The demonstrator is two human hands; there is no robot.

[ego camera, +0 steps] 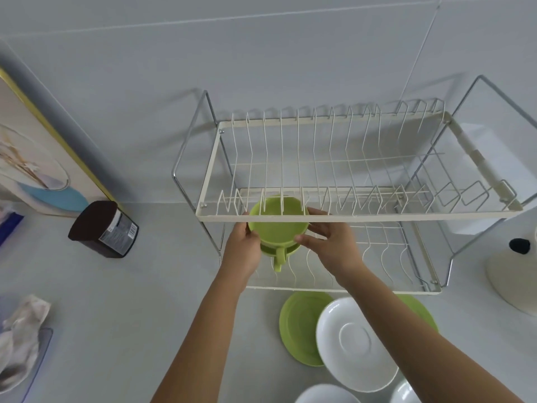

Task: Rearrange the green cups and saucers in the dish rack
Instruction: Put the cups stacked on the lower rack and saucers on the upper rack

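Pale table [145, 286], dish rack [348, 218]: my left hand [242, 251] and right hand [329, 247] grip a green cup [279, 228] on the lower tier, where its rim may snag the upper shelf.

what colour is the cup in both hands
Light green cup, seen best in the head view.

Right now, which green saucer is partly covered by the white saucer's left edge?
The green saucer on the counter's left; the other peeks out behind the white saucer.
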